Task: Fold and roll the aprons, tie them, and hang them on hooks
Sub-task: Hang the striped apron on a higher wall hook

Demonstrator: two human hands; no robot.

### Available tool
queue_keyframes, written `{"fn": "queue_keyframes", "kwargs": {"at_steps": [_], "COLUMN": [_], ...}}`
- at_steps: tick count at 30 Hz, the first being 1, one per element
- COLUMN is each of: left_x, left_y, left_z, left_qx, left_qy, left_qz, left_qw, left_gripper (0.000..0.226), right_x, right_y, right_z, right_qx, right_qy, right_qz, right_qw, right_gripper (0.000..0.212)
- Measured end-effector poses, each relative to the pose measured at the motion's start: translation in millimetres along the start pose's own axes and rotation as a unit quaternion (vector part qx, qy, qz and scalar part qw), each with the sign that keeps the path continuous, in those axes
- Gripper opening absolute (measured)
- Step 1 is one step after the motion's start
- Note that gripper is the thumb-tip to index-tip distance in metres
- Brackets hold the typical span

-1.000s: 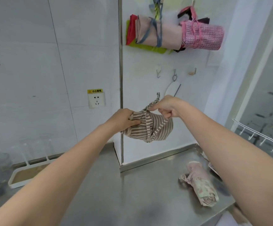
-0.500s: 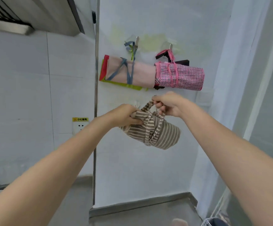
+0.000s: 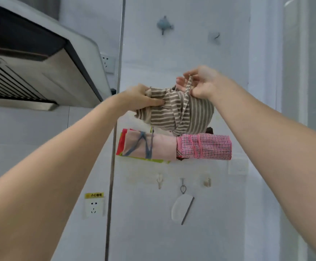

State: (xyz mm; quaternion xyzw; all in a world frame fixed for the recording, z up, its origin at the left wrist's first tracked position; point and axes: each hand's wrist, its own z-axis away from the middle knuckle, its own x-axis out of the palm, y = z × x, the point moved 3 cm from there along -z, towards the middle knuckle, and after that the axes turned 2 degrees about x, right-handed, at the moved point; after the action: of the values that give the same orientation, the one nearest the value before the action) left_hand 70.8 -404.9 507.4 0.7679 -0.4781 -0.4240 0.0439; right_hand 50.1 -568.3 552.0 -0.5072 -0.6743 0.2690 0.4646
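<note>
here the striped apron roll (image 3: 174, 112) hangs in the air before the wall, its long axis roughly level, running left to right and sagging a little at the right end. the left hand (image 3: 142, 97) grips its left end with curled fingers; the right hand (image 3: 200, 81) pinches the strap loop (image 3: 188, 85) above it. just below hang the pink roll (image 3: 149, 146) and the checked roll (image 3: 206, 146), side by side. higher on the wall sits a blue hook (image 3: 164, 25).
</note>
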Motion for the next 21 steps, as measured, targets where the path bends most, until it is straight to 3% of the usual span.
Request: {"fn": "queue_keyframes", "kwargs": {"at_steps": [6, 11, 16, 19, 21], "left_x": [-38.1, -42.9, -45.2, -48.6, -53.1], "left_y": [12.8, 17.3, 19.1, 16.5, 13.5], "left_z": [-44.9, -79.7, -127.8, -156.8, -172.7], "left_qx": [-0.001, 0.007, 0.033, 0.03, 0.04], "left_qy": [0.072, 0.153, 0.257, 0.292, 0.295], "left_qz": [0.062, 0.166, 0.2, 0.229, 0.252], "left_qw": [0.995, 0.974, 0.945, 0.928, 0.921], "left_gripper": [0.032, 0.018, 0.023, 0.025, 0.029], "right_x": [29.9, 47.2, 63.2, 70.8, 78.0], "right_y": [-37.1, -63.0, -100.5, -115.9, -124.7], "right_z": [-35.9, -67.6, -118.7, -140.4, -157.6], "right_qx": [-0.138, -0.208, -0.277, -0.315, -0.332], "right_qy": [0.001, 0.051, 0.13, 0.163, 0.159], "right_qz": [-0.056, 0.117, 0.352, 0.482, 0.518], "right_qw": [0.989, 0.97, 0.884, 0.801, 0.772], "right_gripper": [0.032, 0.038, 0.016, 0.026, 0.028]}}
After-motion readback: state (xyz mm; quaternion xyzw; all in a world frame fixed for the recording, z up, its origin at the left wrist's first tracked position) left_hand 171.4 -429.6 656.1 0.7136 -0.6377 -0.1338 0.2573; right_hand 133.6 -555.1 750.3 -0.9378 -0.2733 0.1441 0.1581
